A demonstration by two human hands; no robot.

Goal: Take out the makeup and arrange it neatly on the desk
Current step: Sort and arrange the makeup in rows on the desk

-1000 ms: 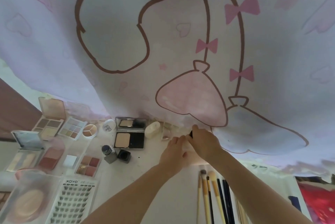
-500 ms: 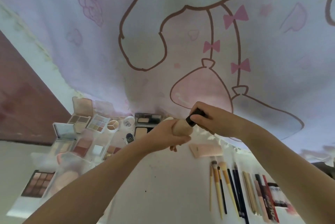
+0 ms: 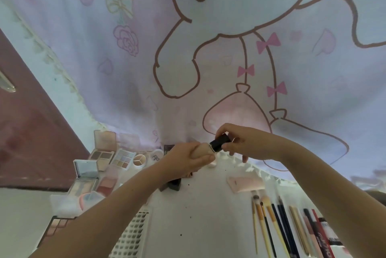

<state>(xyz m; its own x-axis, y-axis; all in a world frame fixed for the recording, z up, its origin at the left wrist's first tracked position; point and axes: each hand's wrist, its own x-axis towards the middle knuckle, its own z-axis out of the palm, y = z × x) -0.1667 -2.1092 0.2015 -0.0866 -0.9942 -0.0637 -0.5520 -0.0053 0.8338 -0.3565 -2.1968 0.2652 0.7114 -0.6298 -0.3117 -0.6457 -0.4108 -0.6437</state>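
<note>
My left hand (image 3: 188, 158) is wrapped around a beige foundation bottle (image 3: 201, 151), held up above the white desk (image 3: 208, 216). My right hand (image 3: 244, 143) pinches the bottle's black cap (image 3: 219, 144) with thumb and fingers. Open eyeshadow and blush palettes (image 3: 102, 156) lie in rows at the left. A false-lash card (image 3: 133, 234) rests under my left forearm. A pink flat case (image 3: 245, 183) lies right of centre, with a row of brushes and pencils (image 3: 275, 228) below it.
A cartoon-print curtain (image 3: 208, 59) hangs behind the desk's far edge. Small dark jars (image 3: 173, 184) stand under my left wrist. A brown wall (image 3: 31, 132) is at the left. Lip products (image 3: 321, 234) lie at the far right.
Both hands have lifted the foundation bottle off the desk and hold it higher. The view has tilted upward and the pink case is now uncovered.
</note>
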